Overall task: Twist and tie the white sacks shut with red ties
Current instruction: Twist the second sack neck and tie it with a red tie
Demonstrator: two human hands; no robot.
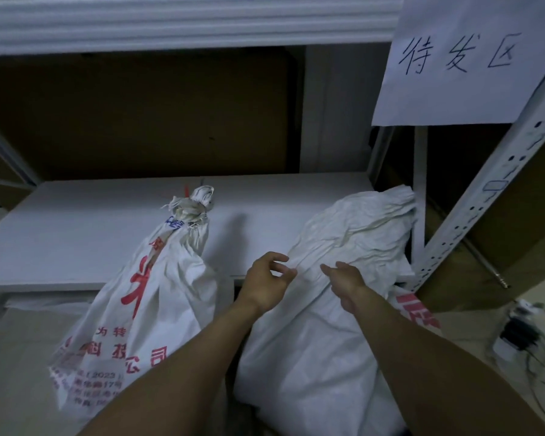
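Observation:
Two white woven sacks lean against a low white shelf. The left sack (145,297) has red and blue print, and its neck is bunched and bound, with a bit of red tie (186,191) sticking up beside the knot. The right sack (334,309) is plain and crumpled; its loose top lies on the shelf, unbound. My left hand (266,280) hovers at that sack's left side with fingers loosely curled, touching the fabric edge. My right hand (346,280) lies on the sack's neck, fingers pointing left; I cannot tell whether it pinches the cloth.
The white shelf board (92,228) runs behind the sacks under a dark cardboard backing. A perforated white metal upright (485,196) stands at right with a paper sign (466,58) above. A power strip with cables (516,335) lies on the floor at right.

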